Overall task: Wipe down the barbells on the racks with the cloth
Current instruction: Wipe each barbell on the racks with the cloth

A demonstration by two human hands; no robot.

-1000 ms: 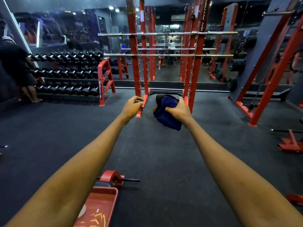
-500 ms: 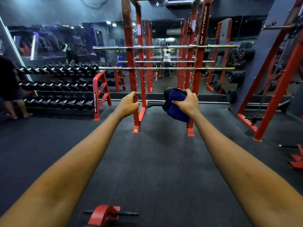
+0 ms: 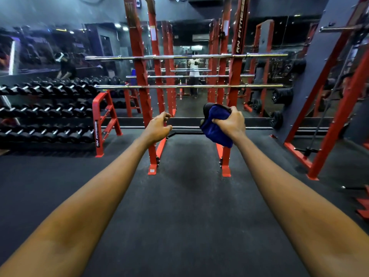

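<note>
Two chrome barbells lie across a red rack (image 3: 235, 80) ahead of me, an upper barbell (image 3: 175, 56) and a lower barbell (image 3: 187, 86). My right hand (image 3: 229, 122) grips a bunched blue cloth (image 3: 214, 128) in front of the rack's right upright, below the lower bar. My left hand (image 3: 158, 127) is stretched out empty with loosely curled fingers, in front of the left upright. Neither hand touches a bar.
A red dumbbell rack (image 3: 50, 110) full of black dumbbells stands on the left. Slanted red and grey frames (image 3: 335, 108) with weight plates are on the right. A mirror wall lies behind the rack. A person (image 3: 65, 65) bends at far left. Black rubber floor (image 3: 189, 206) stretches ahead.
The rack and barbells have grown larger and nearer in view. My left hand's fingers have loosened from a fist. The red floor piece at the bottom has dropped out of sight.
</note>
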